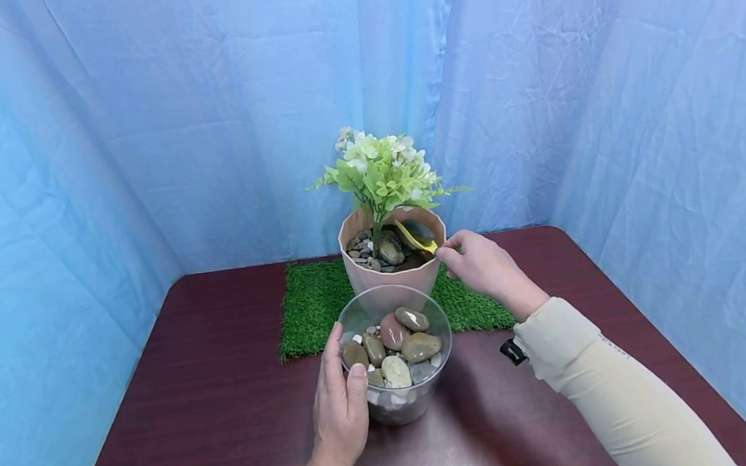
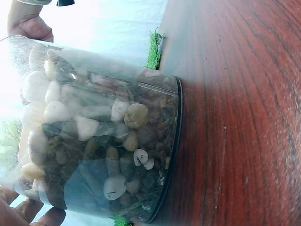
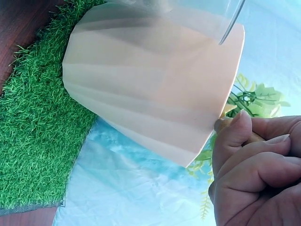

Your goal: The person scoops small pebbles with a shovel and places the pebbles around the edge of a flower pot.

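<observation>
My left hand [image 1: 340, 408] holds the side of a clear plastic container [image 1: 393, 287], thumb at the near rim and fingers along its left wall. Large smooth stones [image 1: 421, 346] fill its top; through the wall in the left wrist view, smaller pebbles [image 2: 136, 116] lie lower down. My right hand [image 1: 482, 265] pinches the wooden handle [image 3: 254, 137] of a small yellow trowel [image 1: 415, 237] at the right rim of a pale pink flowerpot [image 1: 392, 278]. The trowel's blade leans inside the pot beside a dark stone [image 1: 420, 231], behind a mottled stone [image 1: 390, 248].
An artificial plant [image 1: 384, 171] with white flowers stands in the pot, small grey pebbles [image 1: 361, 248] round its stem. The pot stands on a green turf mat [image 1: 313, 306] on a dark red wooden table [image 1: 221, 388]. Blue curtains [image 1: 229, 127] enclose the back and sides.
</observation>
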A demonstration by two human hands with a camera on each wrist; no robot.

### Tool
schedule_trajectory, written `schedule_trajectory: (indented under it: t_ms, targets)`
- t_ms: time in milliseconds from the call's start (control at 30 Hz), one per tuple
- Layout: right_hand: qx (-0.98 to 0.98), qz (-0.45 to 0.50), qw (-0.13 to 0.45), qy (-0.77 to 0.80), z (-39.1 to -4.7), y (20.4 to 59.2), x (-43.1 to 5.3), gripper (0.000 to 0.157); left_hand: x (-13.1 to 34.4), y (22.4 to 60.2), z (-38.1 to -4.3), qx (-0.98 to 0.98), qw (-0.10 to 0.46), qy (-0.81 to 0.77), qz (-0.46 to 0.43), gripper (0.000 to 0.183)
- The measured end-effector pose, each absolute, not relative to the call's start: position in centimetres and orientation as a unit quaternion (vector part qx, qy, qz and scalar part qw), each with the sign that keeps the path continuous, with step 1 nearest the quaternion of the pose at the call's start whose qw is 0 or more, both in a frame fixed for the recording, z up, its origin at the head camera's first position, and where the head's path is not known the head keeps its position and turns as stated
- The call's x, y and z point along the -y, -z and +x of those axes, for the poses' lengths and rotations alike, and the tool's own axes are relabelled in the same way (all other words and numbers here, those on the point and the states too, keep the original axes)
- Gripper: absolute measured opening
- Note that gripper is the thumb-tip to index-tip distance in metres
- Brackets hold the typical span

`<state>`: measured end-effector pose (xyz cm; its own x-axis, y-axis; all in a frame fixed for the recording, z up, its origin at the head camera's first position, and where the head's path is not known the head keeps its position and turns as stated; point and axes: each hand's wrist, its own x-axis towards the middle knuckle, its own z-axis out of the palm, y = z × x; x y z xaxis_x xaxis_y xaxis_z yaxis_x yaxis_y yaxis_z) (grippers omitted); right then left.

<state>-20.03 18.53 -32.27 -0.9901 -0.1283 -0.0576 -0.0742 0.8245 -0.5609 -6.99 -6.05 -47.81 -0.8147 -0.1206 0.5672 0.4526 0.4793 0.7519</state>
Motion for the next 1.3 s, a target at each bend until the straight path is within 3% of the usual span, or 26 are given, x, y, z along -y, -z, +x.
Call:
schedule_trajectory:
  t_ms: [733,1300]
  targets:
    - [-0.932,-0.028,0.076,0.353,-19.9,33.0,-18.7,0.038,6.0,47.8,-6.9,0.810,0.288,0.499,-0.105,0.064]
    - [-0.931,-0.024,0.062,0.360,-19.1,33.6,-18.8,0.044,6.1,47.8,-7.0,0.808,0.287,0.503,-0.107,0.064]
